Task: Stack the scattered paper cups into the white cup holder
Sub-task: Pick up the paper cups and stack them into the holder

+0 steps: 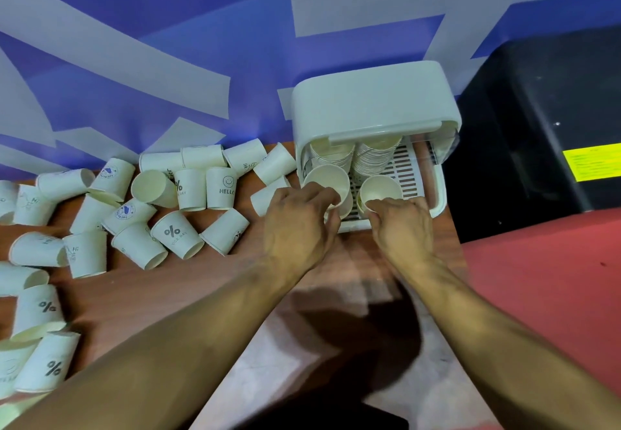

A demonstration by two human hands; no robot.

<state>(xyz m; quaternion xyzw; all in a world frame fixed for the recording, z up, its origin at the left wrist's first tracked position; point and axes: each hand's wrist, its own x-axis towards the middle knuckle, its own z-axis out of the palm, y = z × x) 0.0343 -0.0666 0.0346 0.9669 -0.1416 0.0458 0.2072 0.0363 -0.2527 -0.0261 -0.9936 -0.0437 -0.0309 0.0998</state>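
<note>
Both hands are at the holder; the left hand [299,224] has its grip curled round a paper cup [327,176], fingers wrapped about the near side of it, open mouth facing up toward the camera; the right hand [405,228] grips a second cup [381,187] the same way, fingers curled over its near rim and wall.

The white cup holder [373,100] stands at the far right end of the wooden worktop [141,288], against the blue and white wall [134,43]; its rounded hood is up, and the slotted tray [408,164] shows beneath it. Two stacks sit side by side under the hood, the left stack [331,154] and the right stack [378,155], rims ringed one inside another. Each held cup is at the near end of the stack on its own side; whether either is nested in yet, I cannot tell, since the hands cover the cup bases.

The scattered cups [174,233] lie across the left of the worktop, from just beside the holder out to the left edge of view; most lie on their sides, a few stand mouth down, many touching or overlapping; one reads HELLO [221,187], several carry a percent sign.

To the right of the holder sits a black box [537,110] with a yellow label [593,162]; a red surface [544,288] lies in front of it.
</note>
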